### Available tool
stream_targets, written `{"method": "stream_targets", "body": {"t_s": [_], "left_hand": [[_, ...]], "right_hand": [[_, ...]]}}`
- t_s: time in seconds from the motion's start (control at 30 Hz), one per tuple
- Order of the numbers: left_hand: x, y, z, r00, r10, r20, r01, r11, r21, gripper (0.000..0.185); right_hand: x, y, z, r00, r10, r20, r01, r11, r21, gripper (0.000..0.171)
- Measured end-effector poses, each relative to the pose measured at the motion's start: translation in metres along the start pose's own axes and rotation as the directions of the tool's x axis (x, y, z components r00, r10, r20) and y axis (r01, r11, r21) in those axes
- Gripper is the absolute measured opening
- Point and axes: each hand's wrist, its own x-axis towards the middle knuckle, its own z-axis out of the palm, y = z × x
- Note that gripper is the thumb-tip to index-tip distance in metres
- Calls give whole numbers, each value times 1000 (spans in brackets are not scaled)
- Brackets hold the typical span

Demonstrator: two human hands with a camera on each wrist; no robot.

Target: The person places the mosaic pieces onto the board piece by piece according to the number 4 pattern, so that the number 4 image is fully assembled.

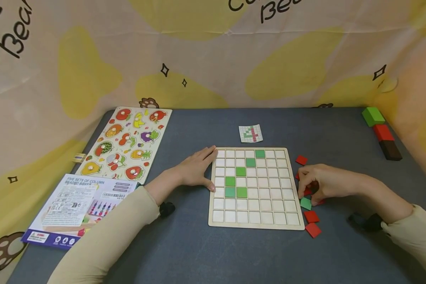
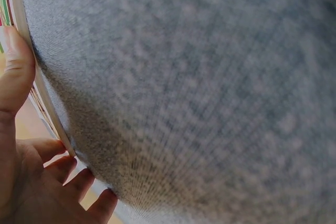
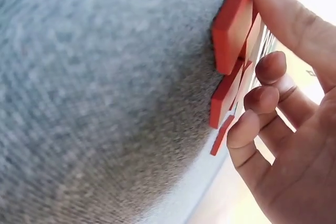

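A wooden grid board (image 1: 256, 227) lies flat, with several green tiles (image 1: 241, 171) set in its squares. My left hand (image 1: 196, 167) rests against the board's left edge, thumb and fingers spread and fairly straight; the left wrist view shows the thumb (image 2: 20, 72) on that edge. Just off the right edge, my right hand (image 1: 323, 182) has its thumb and index finger about a loose green tile (image 1: 306, 203), pinching it at its sides. Red tiles (image 1: 313, 230) lie in a column around that hand, partly hidden by it, and also show in the right wrist view (image 3: 231, 30).
A small pattern card (image 1: 250, 133) lies behind the board. To the left are a fruit puzzle board (image 1: 127, 146) and a printed box (image 1: 81, 209). Green (image 1: 373, 116), red (image 1: 383, 132) and dark brown (image 1: 390, 150) blocks stand at the far right. A patterned cloth (image 1: 206, 55) hangs behind the table.
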Motion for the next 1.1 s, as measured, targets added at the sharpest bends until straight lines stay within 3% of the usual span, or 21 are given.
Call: {"method": "stream_targets", "body": {"t_s": [0.3, 0.5, 0.63, 0.83, 1.1], "left_hand": [[0, 0, 0, 1000, -2, 3, 2, 1000, -10, 120], [-1, 1, -1, 1000, -1, 3, 1, 1000, -12, 120], [-1, 1, 0, 1000, 0, 5, 0, 1000, -7, 120], [0, 0, 0, 1000, -1, 3, 1, 1000, -7, 120], [-1, 2, -1, 1000, -4, 4, 4, 1000, -2, 120]], "right_hand": [[6, -14, -5, 999, 37, 9, -36, 996, -78, 31], [17, -24, -9, 1000, 0, 3, 0, 999, -32, 30], [30, -33, -5, 997, -35, -65, 36, 999, 5, 29], [56, -47, 5, 986, 7, -169, -1, 999, 32, 21], [82, -65, 18, 979, 19, -204, -16, 1000, 16, 10]]}}
